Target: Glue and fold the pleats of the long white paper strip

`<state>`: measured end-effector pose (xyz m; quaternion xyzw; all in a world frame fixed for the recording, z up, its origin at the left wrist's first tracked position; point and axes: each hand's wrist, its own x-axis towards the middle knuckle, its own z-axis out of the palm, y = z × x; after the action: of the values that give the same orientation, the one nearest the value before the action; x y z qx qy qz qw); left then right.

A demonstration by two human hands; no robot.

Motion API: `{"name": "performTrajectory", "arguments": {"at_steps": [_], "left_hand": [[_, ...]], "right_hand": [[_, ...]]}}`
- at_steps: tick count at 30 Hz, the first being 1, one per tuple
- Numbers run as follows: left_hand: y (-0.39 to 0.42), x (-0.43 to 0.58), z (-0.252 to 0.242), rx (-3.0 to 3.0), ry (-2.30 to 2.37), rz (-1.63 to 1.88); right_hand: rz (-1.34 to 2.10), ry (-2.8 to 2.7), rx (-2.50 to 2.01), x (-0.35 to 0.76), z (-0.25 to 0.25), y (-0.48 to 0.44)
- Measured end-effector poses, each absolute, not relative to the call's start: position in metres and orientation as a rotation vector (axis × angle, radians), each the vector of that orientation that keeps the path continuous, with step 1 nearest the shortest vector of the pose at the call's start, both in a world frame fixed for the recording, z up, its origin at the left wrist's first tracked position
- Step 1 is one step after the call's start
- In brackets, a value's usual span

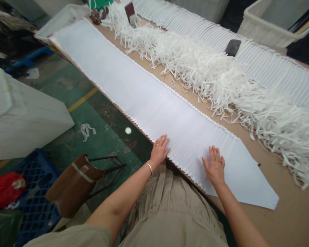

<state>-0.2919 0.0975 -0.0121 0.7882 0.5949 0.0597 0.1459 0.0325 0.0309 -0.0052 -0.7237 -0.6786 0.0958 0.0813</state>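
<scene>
Resting flat, holding nothing; left grip; right grip; white sheets beneath both

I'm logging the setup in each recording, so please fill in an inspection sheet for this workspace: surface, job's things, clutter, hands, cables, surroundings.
Surface: brown table, bare patches showing around the paper.
Job's things: white sheets, overlapping in a long row along the near edge.
Clutter: tangled white strips beyond that row; a dark block by the far row of sheets.
Hands: left hand and right hand open, palms down on the white sheets.
Cables: nothing seen.
Surroundings: green floor with a white bin, blue crate and brown seat.
</scene>
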Motion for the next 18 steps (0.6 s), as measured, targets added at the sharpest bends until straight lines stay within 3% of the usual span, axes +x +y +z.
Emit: {"name": "performTrajectory", "arguments": {"at_steps": [9,18], "left_hand": [[0.099,-0.295,-0.016,2.347,1.706,0.25],[0.099,-0.318,-0.055,2.397,1.613,0.707]], "right_hand": [[0.308,-1.979,-2.146,0.018,-0.004,0.005],[0.408,-1.799,-2.196,0.02,-0.009,-0.037]]}}
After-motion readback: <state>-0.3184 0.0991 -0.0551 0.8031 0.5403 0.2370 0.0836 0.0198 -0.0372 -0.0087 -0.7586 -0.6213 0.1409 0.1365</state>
